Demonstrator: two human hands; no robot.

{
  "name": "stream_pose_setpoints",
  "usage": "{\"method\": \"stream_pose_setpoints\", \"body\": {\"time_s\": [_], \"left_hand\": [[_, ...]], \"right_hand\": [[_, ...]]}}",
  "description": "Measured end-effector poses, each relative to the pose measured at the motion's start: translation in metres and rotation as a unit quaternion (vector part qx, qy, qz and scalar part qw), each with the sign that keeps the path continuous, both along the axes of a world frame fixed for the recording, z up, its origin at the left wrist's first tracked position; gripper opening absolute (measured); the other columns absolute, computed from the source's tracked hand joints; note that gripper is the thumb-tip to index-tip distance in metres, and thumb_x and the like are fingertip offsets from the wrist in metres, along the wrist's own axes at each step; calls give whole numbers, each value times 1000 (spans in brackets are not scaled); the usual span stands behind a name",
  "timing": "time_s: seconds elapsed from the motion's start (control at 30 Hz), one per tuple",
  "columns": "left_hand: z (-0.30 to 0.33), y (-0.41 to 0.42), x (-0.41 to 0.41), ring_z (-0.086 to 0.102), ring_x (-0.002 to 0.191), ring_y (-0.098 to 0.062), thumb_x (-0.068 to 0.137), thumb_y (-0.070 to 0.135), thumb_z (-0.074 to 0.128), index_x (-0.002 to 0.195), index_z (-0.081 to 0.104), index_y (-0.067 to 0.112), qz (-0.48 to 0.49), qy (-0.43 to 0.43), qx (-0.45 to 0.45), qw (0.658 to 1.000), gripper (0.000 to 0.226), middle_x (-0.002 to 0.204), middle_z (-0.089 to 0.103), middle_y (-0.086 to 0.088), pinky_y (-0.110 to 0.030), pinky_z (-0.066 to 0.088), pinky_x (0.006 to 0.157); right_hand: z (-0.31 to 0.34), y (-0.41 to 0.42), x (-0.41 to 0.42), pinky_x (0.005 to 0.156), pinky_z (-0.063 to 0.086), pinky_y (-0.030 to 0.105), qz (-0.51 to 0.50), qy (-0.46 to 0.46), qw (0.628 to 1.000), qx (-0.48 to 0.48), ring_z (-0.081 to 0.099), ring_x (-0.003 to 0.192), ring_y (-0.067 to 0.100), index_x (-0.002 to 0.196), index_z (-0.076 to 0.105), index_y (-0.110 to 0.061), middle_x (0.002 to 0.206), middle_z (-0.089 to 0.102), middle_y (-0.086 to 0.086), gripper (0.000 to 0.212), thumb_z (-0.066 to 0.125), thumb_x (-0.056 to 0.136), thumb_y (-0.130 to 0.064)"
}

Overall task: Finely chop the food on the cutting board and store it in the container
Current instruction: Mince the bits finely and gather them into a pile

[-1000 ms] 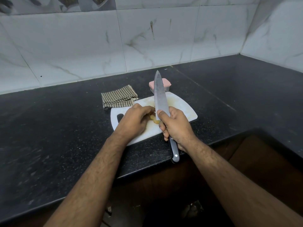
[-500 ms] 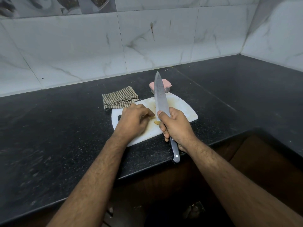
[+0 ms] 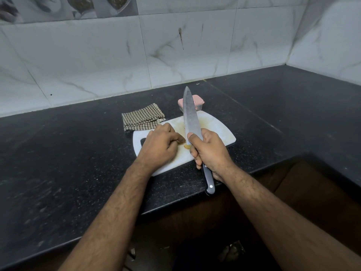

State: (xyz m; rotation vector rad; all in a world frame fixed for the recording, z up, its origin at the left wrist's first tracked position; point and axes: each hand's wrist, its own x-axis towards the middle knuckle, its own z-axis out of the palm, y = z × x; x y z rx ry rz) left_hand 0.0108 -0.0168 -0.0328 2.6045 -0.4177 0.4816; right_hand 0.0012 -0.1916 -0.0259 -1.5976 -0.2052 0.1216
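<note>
Food mostly hidden behind hands, blade.

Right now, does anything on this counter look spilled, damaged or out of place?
Nothing stands out. The board lies flat on the counter, the container is shut behind it, and the cloth lies folded beside it.

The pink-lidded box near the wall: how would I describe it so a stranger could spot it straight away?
Start at the black counter and find the white cutting board near its front edge. Just beyond the board's far edge, partly hidden behind the knife blade, sits the small container. It is the only pink-topped, clear-walled box there; the checked cloth to its left is soft and brown-patterned.
</note>
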Motion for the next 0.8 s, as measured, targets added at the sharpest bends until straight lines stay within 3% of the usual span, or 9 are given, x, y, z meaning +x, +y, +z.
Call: {"method": "stream_pose_setpoints", "body": {"time_s": [0.17, 0.33, 0.43, 0.53, 0.7, 0.8], "left_hand": [[2, 2, -2, 55, 95, -14, 96, 22, 62, 123, 71, 21, 1, -13, -19, 1000, 29, 94, 60, 12, -49, 49, 90], [7, 9, -14, 66, 92, -13, 91, 20, 77, 109, 79, 20, 50, -41, -73, 995, 18, 98, 76, 6, -42, 54, 88], [2, 14, -35, 65, 96, -10, 92, 16, 75, 105, 80, 22, 71, -51, -122, 989, 16, 97, 75, 14, -40, 54, 88], [-6, 12, -54, 63, 97, -12, 95, 14, 71, 107, 80, 26, 73, -41, -107, 991, 19, 91, 65, 25, -40, 54, 88], [-8, 13, -57, 67, 98, -11, 95, 16, 69, 109, 78, 28, 104, -13, -139, 985, 20, 99, 73, 8, -43, 56, 91], [-3, 5, -63, 67, 96, -15, 97, 10, 66, 112, 79, 20, 100, -31, -97, 990, 22, 99, 75, 5, -41, 56, 91]], "right_hand": [[0, 0, 0, 38, 38, 26, 5, 8, 1000, 7, 40, 39, 13, 104, 59, -10, 58, 53, 4, 19, 54, 103, -29], [2, 0, 1, 38, 39, 25, 10, 18, 1000, 1, 41, 39, 12, 106, 58, -8, 59, 54, 3, 22, 54, 103, -29], [3, 0, 1, 38, 38, 25, 14, 22, 1000, 3, 40, 39, 12, 107, 57, -5, 58, 54, 3, 23, 53, 104, -28], [3, 0, 2, 38, 39, 26, 12, 20, 1000, 5, 41, 39, 11, 105, 58, -7, 59, 54, 2, 22, 54, 103, -28], [1, -1, -5, 39, 40, 27, 9, 5, 1000, -8, 42, 39, 12, 104, 58, -7, 58, 56, 3, 21, 54, 103, -27], [2, -2, -11, 39, 40, 26, 18, -3, 999, -27, 44, 39, 13, 109, 60, -8, 57, 57, 2, 22, 53, 103, -28]]}}
